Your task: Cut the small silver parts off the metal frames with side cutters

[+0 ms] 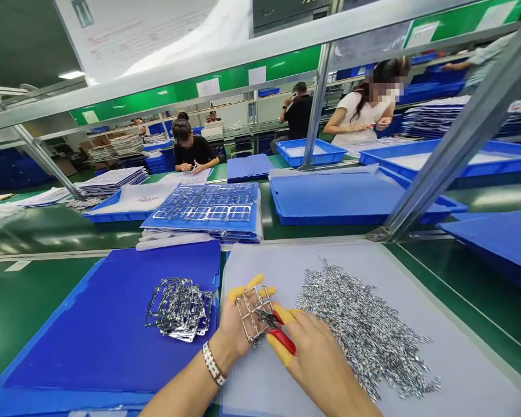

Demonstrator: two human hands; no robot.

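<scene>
Pliers (285,343) at the centre of the head view, their red handles gripped by closed fingers of the right hand (315,350), tips against a metal frame (244,318). Left hand (231,329): holds this frame over the palm, fingers loosely curled beneath it. Good practice, as judged: support the frame close to the tips, set them square to the bar, and keep the fingertips out of their line. Relative to the frame: small metal pieces (364,324) at three o'clock; heaped frames (180,310) at nine; tray stack (202,202) at eleven; slanting post (443,139), a possible obstruction to far reaches, at two.
</scene>
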